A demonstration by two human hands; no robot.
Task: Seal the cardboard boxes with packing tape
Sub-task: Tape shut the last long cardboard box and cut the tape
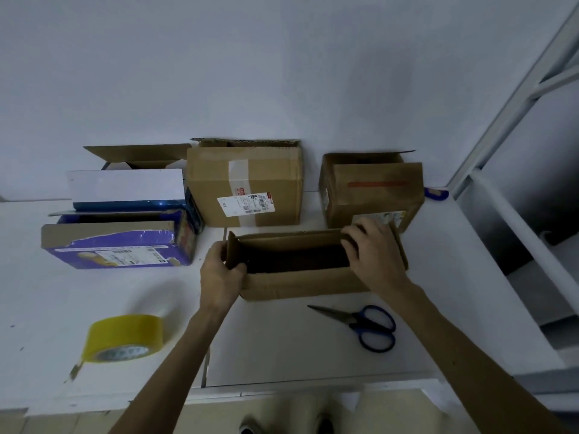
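Head view: box (297,283) (open upward) lies left-right.

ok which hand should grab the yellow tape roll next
Left, probably: the yellow roll of packing tape lies on the side of the left hand; the right hand holds the other end of the open brown cardboard box, nearer the blue-handled scissors.

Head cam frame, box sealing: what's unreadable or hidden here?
All in the head view:
1. Front box interior: too dark to see any contents.
2. Its flap ends: covered by the left hand and right hand gripping them.
3. Label on the middle rear box: print too small.
4. Blue object: mostly hidden behind the right rear box.
5. Tape roll: blurred, core print unreadable.
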